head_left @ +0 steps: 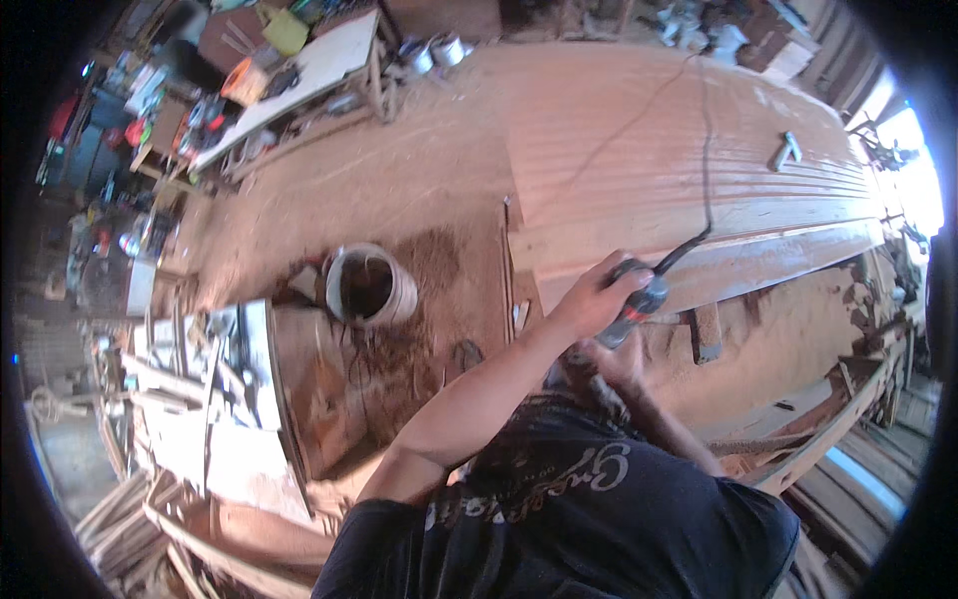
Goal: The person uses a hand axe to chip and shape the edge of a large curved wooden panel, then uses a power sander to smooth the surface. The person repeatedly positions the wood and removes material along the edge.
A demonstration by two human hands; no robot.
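My left hand (609, 290) grips the top end of a dark power tool (639, 307) with a red marking and a black cord (708, 180) that runs across a long planked wooden surface (619, 130). My right hand (614, 359) is lower on the same tool, its fingers partly hidden behind it. The tool is held near my body, beside the near edge of the planks. A small pale T-shaped object (785, 150) lies on the planks at the right.
A dusty white bucket (397, 299) stands on the floor left of centre. At lower left is a pale board (170, 439) with scrap wood. A cluttered bench (309, 80) is at upper left. Timber framing (818, 439) borders the lower right.
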